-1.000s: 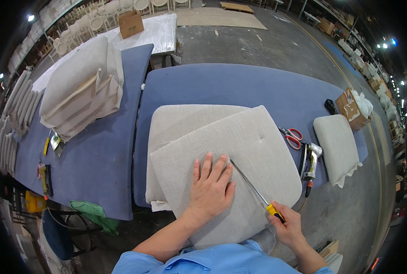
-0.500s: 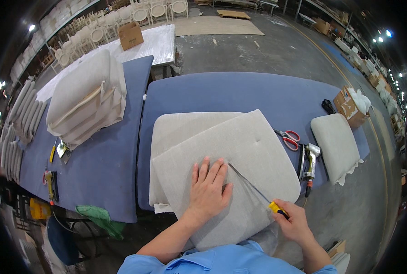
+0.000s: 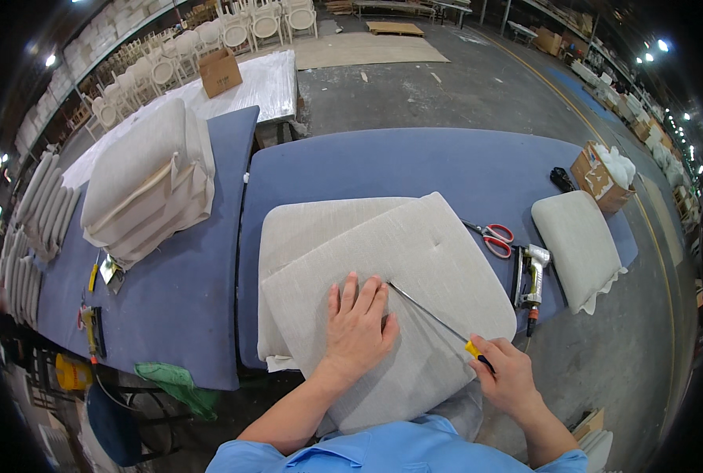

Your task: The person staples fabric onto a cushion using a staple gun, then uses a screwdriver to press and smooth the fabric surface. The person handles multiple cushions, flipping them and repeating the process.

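Note:
A light grey upholstered cushion [image 3: 399, 244] lies at an angle on top of a second grey cushion [image 3: 288, 229] on the blue padded table. My left hand [image 3: 357, 327] rests flat on the upper cushion, fingers stretched out. In my right hand [image 3: 505, 374] is the yellow and black handle of a screwdriver with a long thin shaft [image 3: 434, 315]. Its tip meets the fabric just beside my left fingertips; whether it pierces the cloth I cannot tell. A small dimple shows in the fabric farther up.
Red-handled scissors [image 3: 496, 240], a staple gun [image 3: 534, 276] and another cushion [image 3: 578, 251] lie to the right, near an open carton [image 3: 601, 185]. Covered cushions [image 3: 143, 177] are stacked on the left blue table [image 3: 178, 315], with a second staple gun [image 3: 93, 331] near its edge.
The view has shifted slightly. Both hands and the screwdriver keep nearly the same places on the cushion.

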`<state>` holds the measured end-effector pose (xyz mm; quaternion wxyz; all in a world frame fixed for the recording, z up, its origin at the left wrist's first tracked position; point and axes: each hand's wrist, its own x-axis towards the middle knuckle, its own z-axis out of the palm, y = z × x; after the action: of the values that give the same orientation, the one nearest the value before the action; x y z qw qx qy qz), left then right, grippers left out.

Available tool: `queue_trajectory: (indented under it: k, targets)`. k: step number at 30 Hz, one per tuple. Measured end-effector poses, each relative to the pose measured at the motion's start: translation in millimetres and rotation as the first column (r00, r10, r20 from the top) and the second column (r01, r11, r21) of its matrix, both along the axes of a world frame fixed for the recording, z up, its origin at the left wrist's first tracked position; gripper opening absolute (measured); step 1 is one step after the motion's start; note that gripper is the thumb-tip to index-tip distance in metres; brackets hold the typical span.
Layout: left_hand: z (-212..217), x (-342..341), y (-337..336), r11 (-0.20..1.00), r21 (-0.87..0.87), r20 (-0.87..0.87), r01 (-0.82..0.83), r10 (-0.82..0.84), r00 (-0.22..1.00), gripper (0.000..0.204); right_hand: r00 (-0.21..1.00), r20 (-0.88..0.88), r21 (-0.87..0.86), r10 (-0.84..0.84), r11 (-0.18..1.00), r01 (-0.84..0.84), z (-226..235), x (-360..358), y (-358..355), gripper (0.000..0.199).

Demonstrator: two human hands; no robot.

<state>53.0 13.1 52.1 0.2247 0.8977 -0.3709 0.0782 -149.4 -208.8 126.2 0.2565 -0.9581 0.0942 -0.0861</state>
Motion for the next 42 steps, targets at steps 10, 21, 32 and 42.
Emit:
queue_trajectory:
  k: [10,21,32,42]
  targets:
    - [2,-2,0,1.0,-0.027,-0.015,-0.001,0.0,1.0,0.058,0.894,-0.444,0.892,0.056,-0.068,0.447,-43,-8,-22,0.043]
    - [5,-4,0,0.998,-0.053,-0.021,-0.015,0.014,1.0,0.058,0.983,0.182,-0.181,0.039,0.983,-0.006,-44,-2,-18,0.026]
    - [10,5,-8,0.999,-0.036,0.03,0.028,-0.027,0.999,0.053,0.984,-0.168,0.563,-0.059,0.814,0.145,-51,-2,-12,0.025]
    - [5,9,-22,0.995,-0.08,0.141,0.053,-0.041,0.989,0.044,0.879,-0.371,0.847,0.299,-0.278,0.453,-59,0,-15,0.033]
